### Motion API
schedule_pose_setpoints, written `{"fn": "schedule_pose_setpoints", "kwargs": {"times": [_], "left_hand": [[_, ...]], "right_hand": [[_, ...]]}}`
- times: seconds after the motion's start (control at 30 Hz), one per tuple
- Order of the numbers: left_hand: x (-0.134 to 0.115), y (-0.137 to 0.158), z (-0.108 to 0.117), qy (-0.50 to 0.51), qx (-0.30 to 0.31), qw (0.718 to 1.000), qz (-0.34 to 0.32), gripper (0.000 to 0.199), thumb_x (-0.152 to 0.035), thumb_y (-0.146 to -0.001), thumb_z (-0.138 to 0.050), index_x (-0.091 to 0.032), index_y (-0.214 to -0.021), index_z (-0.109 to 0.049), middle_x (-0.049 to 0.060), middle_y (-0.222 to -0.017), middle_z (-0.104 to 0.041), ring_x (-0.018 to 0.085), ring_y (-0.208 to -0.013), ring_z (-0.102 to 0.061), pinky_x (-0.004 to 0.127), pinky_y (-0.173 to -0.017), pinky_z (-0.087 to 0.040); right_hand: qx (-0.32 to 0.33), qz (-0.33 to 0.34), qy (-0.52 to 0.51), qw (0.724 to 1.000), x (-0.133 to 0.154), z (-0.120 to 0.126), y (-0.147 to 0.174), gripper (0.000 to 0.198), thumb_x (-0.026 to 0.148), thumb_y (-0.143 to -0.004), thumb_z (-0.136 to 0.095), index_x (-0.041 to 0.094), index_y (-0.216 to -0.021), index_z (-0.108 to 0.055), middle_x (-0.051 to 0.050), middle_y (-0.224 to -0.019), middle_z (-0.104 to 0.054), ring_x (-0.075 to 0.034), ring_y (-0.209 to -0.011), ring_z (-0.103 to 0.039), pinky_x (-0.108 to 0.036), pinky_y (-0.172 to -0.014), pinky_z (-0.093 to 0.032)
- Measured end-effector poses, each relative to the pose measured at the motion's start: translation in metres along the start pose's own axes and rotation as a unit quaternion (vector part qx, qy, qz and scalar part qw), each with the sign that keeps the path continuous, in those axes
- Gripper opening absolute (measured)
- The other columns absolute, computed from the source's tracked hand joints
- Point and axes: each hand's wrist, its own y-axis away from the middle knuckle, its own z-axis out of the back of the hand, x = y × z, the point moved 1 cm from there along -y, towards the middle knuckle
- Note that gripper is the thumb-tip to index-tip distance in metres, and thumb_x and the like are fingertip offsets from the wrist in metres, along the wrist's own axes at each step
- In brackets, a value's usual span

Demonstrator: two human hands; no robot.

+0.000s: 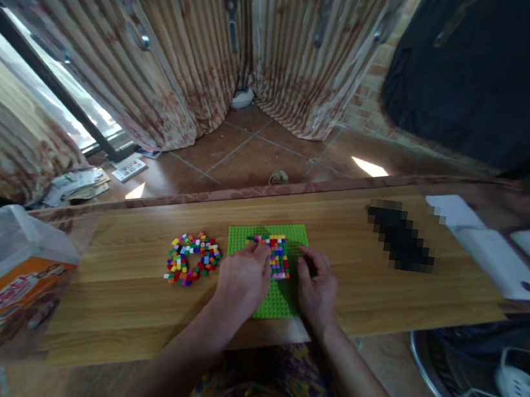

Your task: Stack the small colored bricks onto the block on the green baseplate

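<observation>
Several rows of small coloured bricks make up the brick patch (pixel 280 260), which sits on the green baseplate (pixel 283 302) straight ahead of my viewpoint; I take the plate as my clock centre, twelve being away from the wearer. I watch the left hand (pixel 245 275) at the patch's ten o'clock corner, fingertips pinched close together; I cannot tell whether a brick is between them, since the hand itself blocks my sight. The right hand (pixel 319 285) is at the plate's three o'clock edge, thumb and forefinger slightly apart, and I see nothing between them.

At nine o'clock I have the loose bricks (pixel 179 263), strewn in a rough ring on the wooden table (pixel 124 300). Farther along that line stands a clear container (pixel 17 263) with an orange label. Between two and three o'clock lies a dark pixelated object (pixel 399 236); beyond it, near three, I make out white flat items (pixel 505 259). Striped curtains (pixel 292 65) hang toward twelve, above the tiled floor (pixel 244 150).
</observation>
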Motion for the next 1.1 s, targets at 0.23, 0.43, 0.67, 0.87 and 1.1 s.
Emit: {"fn": "schedule_pose_setpoints", "kwargs": {"times": [0.23,0.43,0.67,0.87,1.1], "left_hand": [[-0.001,0.000,-0.004,0.000,-0.027,1.000,-0.015,0.020,-0.021,-0.093,-0.044,-0.020,-0.094,-0.064,0.006,-0.095,-0.067,0.019,-0.080,-0.064,0.027,-0.066,-0.043],[-0.001,-0.001,-0.011,0.005,-0.079,0.997,0.006,0.019,-0.022,-0.095,-0.046,-0.021,-0.095,-0.065,0.004,-0.094,-0.068,0.017,-0.081,-0.064,0.025,-0.066,-0.044],[0.008,0.006,-0.025,0.037,-0.201,0.978,-0.038,0.017,-0.025,-0.094,-0.051,-0.019,-0.091,-0.066,0.003,-0.089,-0.068,0.016,-0.081,-0.063,0.025,-0.071,-0.046],[0.012,0.013,-0.030,0.065,-0.234,0.968,-0.065,0.018,-0.019,-0.093,-0.051,-0.017,-0.103,-0.066,0.007,-0.099,-0.067,0.018,-0.092,-0.062,0.028,-0.083,-0.049],[0.015,0.023,-0.032,0.043,-0.219,0.972,-0.075,0.032,-0.016,-0.090,-0.049,-0.020,-0.119,-0.063,0.011,-0.110,-0.061,0.023,-0.101,-0.057,0.035,-0.086,-0.049]], "right_hand": [[0.002,-0.001,-0.008,1.000,0.002,0.000,0.000,0.023,0.028,-0.088,-0.049,0.020,-0.102,-0.066,-0.008,-0.099,-0.066,-0.021,-0.093,-0.061,-0.038,-0.084,-0.048],[0.003,-0.001,-0.010,1.000,0.003,0.001,0.000,0.023,0.027,-0.087,-0.050,0.019,-0.100,-0.067,-0.008,-0.099,-0.067,-0.021,-0.094,-0.061,-0.038,-0.086,-0.048],[0.003,0.005,-0.006,1.000,0.005,0.002,0.000,0.023,0.023,-0.087,-0.049,0.019,-0.101,-0.066,-0.008,-0.099,-0.066,-0.021,-0.094,-0.062,-0.037,-0.085,-0.048],[-0.003,0.003,-0.003,1.000,0.004,0.001,-0.001,0.022,0.024,-0.086,-0.050,0.018,-0.100,-0.067,-0.008,-0.097,-0.066,-0.021,-0.092,-0.062,-0.037,-0.084,-0.048],[-0.001,0.006,0.003,1.000,0.004,0.001,-0.001,0.022,0.023,-0.087,-0.049,0.019,-0.100,-0.066,-0.009,-0.099,-0.067,-0.021,-0.094,-0.062,-0.037,-0.086,-0.048]]}}
